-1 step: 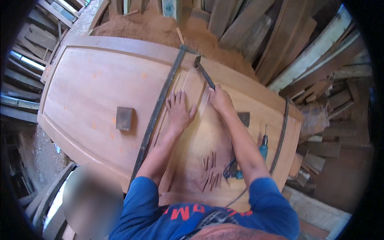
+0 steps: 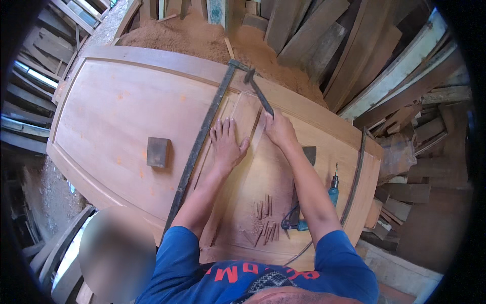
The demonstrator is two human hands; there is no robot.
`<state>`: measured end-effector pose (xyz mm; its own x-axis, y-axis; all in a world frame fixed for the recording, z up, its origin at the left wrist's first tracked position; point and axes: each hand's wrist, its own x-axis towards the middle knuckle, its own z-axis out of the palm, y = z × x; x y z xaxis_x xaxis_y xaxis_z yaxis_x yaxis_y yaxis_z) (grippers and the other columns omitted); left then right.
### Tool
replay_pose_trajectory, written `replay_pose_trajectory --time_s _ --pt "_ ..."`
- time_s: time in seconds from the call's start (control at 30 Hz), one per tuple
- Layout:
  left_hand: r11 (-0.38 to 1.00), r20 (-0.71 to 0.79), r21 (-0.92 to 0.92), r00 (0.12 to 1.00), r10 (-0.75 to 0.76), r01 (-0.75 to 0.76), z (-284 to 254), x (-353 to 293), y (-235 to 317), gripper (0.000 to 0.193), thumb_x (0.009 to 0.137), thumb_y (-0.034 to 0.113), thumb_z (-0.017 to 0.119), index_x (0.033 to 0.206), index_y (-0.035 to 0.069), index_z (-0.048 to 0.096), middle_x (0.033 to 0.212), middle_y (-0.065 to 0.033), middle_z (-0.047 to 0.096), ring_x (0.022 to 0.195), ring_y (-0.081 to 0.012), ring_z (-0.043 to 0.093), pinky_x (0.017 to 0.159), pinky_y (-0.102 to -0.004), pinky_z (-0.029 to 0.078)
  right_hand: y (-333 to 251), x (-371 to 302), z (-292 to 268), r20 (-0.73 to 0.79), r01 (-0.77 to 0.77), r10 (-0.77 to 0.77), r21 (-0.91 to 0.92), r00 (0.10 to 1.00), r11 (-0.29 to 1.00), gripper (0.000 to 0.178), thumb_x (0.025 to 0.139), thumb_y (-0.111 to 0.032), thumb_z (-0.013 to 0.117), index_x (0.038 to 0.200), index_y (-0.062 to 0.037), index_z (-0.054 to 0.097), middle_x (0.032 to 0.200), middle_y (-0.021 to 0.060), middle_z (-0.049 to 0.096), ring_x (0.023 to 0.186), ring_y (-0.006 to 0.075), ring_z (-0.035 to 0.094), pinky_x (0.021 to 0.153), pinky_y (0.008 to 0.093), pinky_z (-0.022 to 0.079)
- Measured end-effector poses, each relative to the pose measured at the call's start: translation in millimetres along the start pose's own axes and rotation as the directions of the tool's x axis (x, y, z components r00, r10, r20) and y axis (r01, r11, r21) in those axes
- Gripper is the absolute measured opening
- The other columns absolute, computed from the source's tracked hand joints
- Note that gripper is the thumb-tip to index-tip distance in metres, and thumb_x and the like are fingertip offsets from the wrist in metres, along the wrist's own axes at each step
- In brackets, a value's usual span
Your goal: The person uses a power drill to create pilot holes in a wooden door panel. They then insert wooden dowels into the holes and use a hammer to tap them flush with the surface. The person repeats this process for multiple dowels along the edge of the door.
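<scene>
My right hand (image 2: 280,130) is closed round the handle of a hammer (image 2: 261,96). The hammer's head is over the far rail of a large pale wooden panelled door (image 2: 116,101), beside the end of a dark metal bar clamp (image 2: 201,139). My left hand (image 2: 229,148) lies flat on the door's middle stile, fingers stretched out, just right of that clamp. Several thin wooden pegs (image 2: 268,234) are scattered on the door between my forearms. A teal power drill (image 2: 332,192) lies to the right of my right forearm, which partly covers its cord.
A wooden block (image 2: 158,152) sits on the left panel. A second bar clamp (image 2: 360,164) crosses the right end, and a dark flat piece (image 2: 309,154) shows beside my right forearm. Beyond the far edge are sawdust (image 2: 202,40) and leaning boards (image 2: 309,40). A blurred shape is at lower left.
The hammer's head has tilted and shifted up slightly. My right forearm has moved a little, uncovering more of the drill. My left hand stays on the wood.
</scene>
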<state>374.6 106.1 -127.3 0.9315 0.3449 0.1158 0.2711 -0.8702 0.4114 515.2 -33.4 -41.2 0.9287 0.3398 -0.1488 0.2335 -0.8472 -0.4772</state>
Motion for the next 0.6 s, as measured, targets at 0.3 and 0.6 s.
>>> replay_pose_trajectory --time_s 0.3,0.6 --pt "1.0 -0.003 -0.027 1.0 0.011 -0.011 0 3 3 0.083 0.09 0.045 0.068 0.153 -0.003 0.04 0.158 -0.0237 0.041 0.151 -0.0448 0.027 0.121 -0.0641 0.018 0 1 -4 -0.011 -0.038 0.039 0.038 0.999 0.999 0.04 0.105 -0.036 0.051 0.111 0.0035 0.056 0.094 0.0349 0.069 0.093 0.0534 0.068 0.082 0.061 0.053" --pt "0.999 0.003 -0.043 1.0 0.022 -0.022 2 3 8 0.084 0.091 0.045 0.067 0.153 -0.003 0.039 0.16 -0.0233 0.039 0.153 -0.0447 0.024 0.123 -0.0624 0.016 20 8 13 -0.079 -0.022 0.023 0.014 0.997 1.0 0.036 0.104 -0.033 0.054 0.11 0.0031 0.054 0.087 0.0352 0.067 0.087 0.0535 0.068 0.075 0.0609 0.052"
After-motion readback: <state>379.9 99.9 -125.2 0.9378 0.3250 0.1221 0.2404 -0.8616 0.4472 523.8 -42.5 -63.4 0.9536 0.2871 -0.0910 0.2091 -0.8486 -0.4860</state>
